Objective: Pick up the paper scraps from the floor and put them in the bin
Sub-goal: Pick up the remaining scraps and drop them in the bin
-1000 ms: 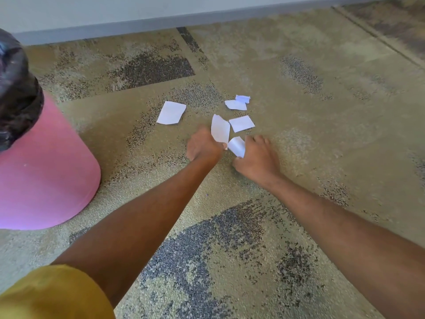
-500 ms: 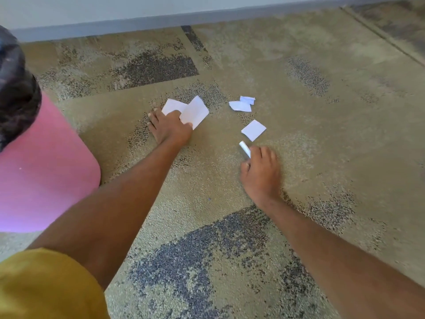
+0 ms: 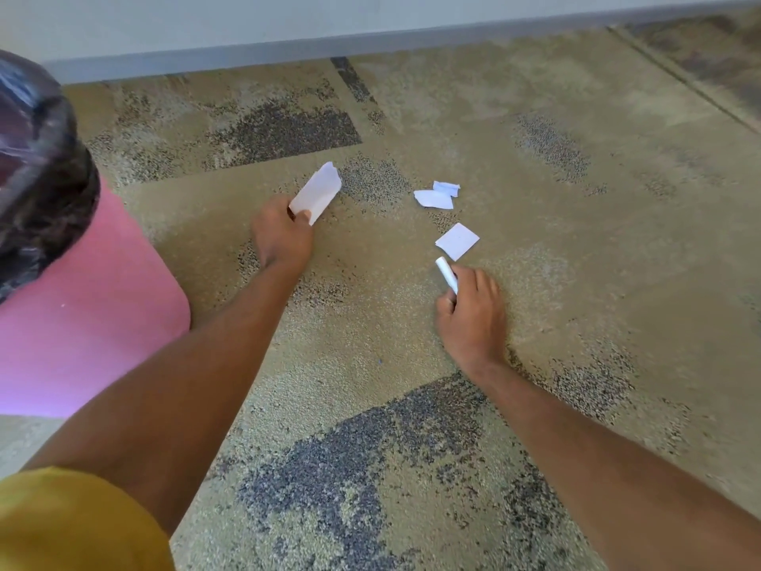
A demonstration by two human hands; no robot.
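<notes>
Bin point(image 3: 88, 307), pink, black liner point(image 3: 39, 166) over its rim: on floor point(image 3: 597, 261), well left of left hand point(image 3: 282, 237).

Left hand: fingers curled, thumb pinching big scrap point(image 3: 319, 190) by its near end. Scrap sticks out beyond the fingers; one sheet or two, cannot tell.

Right of that hand, farther out: two torn scraps point(image 3: 432, 198) flat on floor, touching.

Square scrap point(image 3: 457, 241): flat, just beyond right hand point(image 3: 472, 313), apart from it.

Right hand: knuckles up, fingers curled round narrow scrap point(image 3: 446, 272), which pokes out past the index finger.
</notes>
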